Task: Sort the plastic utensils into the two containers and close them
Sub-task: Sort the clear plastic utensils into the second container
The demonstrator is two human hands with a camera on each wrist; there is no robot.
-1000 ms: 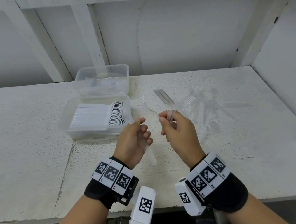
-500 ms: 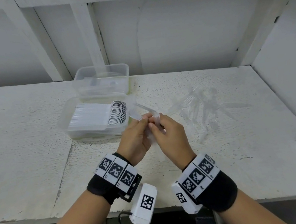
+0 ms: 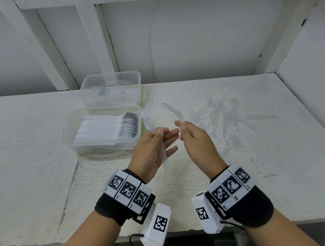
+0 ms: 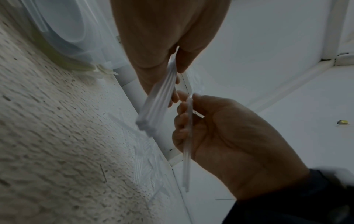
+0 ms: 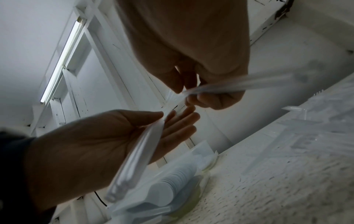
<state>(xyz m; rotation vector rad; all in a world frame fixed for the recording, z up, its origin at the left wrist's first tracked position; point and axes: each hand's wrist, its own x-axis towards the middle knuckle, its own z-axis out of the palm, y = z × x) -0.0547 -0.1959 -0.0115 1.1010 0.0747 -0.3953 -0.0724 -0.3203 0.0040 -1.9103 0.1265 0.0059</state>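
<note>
Two hands, joined half a second ago, are now apart: left hand (image 3: 152,145) pinches a small fork bundle (image 3: 151,128), right hand (image 3: 195,139) pinches one utensil (image 3: 173,111), suggesting sorting continues toward the open containers (image 3: 102,128) at 10 o'clock on the table (image 3: 25,165).

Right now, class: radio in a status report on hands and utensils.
Left hand pinches stacked forks. Right hand grips one fork. Loose pile unsorted; both containers open.

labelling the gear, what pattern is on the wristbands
Black-and-white square marker codes on white panels over a black wristband; the head view shows it best.
</note>
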